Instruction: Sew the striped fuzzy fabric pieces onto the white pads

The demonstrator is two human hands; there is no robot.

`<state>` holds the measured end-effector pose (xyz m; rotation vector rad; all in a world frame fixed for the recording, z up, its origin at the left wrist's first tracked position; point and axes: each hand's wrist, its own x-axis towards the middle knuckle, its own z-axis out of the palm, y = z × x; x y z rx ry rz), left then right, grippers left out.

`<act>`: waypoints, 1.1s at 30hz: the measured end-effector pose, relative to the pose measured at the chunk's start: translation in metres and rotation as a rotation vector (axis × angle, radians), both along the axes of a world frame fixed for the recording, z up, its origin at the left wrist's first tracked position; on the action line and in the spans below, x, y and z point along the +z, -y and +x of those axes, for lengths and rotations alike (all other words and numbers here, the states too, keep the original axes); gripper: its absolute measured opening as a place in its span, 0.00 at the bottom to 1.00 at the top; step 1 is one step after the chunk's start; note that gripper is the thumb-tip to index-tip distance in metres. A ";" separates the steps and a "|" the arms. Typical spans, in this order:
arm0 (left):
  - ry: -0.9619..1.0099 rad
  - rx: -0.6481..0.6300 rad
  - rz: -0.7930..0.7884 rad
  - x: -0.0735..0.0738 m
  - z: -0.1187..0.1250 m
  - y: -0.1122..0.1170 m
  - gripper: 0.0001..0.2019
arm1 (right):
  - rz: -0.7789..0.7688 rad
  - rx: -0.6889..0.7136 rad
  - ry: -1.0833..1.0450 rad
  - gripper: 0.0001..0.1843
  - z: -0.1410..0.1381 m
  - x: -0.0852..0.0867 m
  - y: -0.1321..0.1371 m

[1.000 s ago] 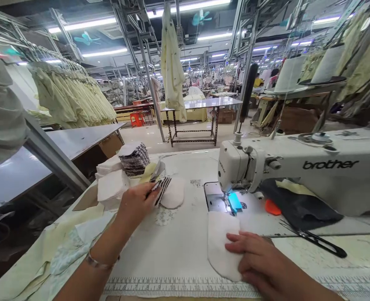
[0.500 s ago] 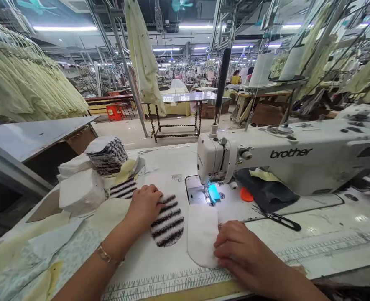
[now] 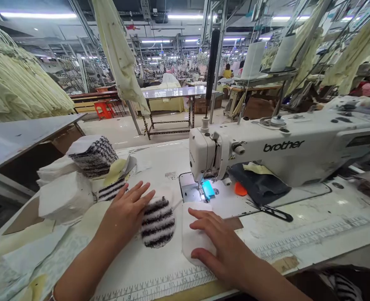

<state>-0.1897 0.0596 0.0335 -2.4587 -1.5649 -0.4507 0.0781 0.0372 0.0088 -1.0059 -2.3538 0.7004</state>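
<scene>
My left hand (image 3: 125,213) rests with fingers spread at the left edge of a black-and-white striped fuzzy fabric piece (image 3: 158,223). A plain white fabric piece (image 3: 189,242) with rounded corners lies to its right, partly hidden under my right hand (image 3: 214,238). The fingers of that hand are apart and reach over the white piece. Just beyond it is the needle area of a white sewing machine (image 3: 250,152), with a bright blue guide (image 3: 208,190) beside the needle.
Stacks of white pieces (image 3: 64,196) and striped pieces (image 3: 93,156) stand at the left. Black thread snips (image 3: 274,213), an orange object (image 3: 240,189) and dark cloth (image 3: 260,184) lie by the machine. A printed ruler (image 3: 159,286) runs along the front edge.
My right hand has moved from the white piece's right edge to lie over it, fingers now spread. My left hand has opened its fingers wider. The whole view has shifted slightly.
</scene>
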 end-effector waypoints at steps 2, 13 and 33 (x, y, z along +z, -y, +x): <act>0.078 -0.063 -0.117 -0.005 -0.001 -0.002 0.18 | 0.003 0.021 0.006 0.19 0.002 -0.001 0.001; 0.118 0.139 0.018 -0.008 -0.028 -0.028 0.19 | 0.076 0.022 -0.007 0.19 0.024 -0.001 0.005; 0.334 -0.042 -0.617 -0.007 0.103 -0.042 0.07 | 0.232 -0.057 -0.185 0.22 0.015 -0.020 0.010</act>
